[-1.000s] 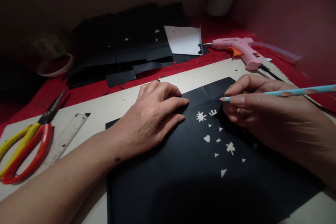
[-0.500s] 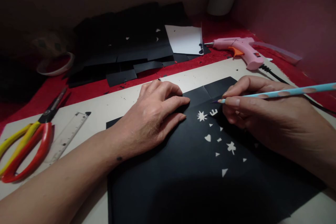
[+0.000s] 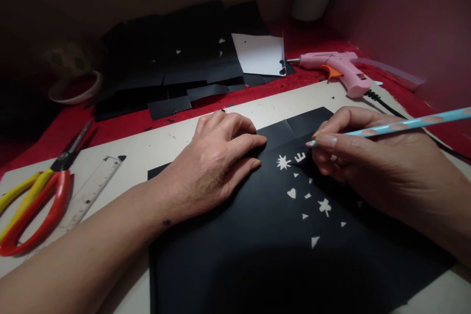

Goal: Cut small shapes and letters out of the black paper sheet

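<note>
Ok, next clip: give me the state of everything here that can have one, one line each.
left hand: flat, pressing the black paper down
right hand: gripping the pencil
pencil: tip at the black paper, slanted
black paper: flat on the board, small shapes cut out
scissors: shut, lying idle
ruler: lying flat beside the scissors
glue gun: lying on its side, untouched

- One head-worn view only; aimed forward and down over the black paper sheet [image 3: 279,235].
- Set close: both forearms are cut by the lower frame edge.
</note>
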A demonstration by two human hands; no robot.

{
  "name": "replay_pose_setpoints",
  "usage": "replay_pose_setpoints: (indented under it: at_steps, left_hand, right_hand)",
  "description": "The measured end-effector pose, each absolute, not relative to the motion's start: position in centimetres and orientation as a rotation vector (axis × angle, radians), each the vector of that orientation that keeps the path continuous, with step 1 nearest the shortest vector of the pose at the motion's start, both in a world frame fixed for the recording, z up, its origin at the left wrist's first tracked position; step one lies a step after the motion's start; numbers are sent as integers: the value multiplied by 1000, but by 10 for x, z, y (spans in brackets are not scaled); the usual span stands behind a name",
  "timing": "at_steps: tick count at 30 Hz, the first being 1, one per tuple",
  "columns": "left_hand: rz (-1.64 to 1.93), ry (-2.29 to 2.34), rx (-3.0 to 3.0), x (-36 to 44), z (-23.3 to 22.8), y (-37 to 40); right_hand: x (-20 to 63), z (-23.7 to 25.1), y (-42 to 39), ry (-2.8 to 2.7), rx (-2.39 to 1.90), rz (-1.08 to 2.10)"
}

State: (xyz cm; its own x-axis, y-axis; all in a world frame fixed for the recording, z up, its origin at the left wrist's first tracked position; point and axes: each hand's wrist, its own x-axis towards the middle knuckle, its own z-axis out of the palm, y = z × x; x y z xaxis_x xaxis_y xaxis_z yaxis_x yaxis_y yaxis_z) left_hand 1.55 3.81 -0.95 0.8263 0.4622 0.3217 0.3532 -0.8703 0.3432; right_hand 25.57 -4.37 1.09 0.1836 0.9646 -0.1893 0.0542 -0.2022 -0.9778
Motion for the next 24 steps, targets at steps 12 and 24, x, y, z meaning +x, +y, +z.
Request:
replay_pose_setpoints:
  at_steps: [12,24]
  left_hand:
    - [590,626,2753,16,-10,39]
    - [591,616,2731,16,-11,39]
  right_hand:
    - [261,11,-45,-1045,-1494,1158]
    - [265,7,-50,-1077,-1484,1164]
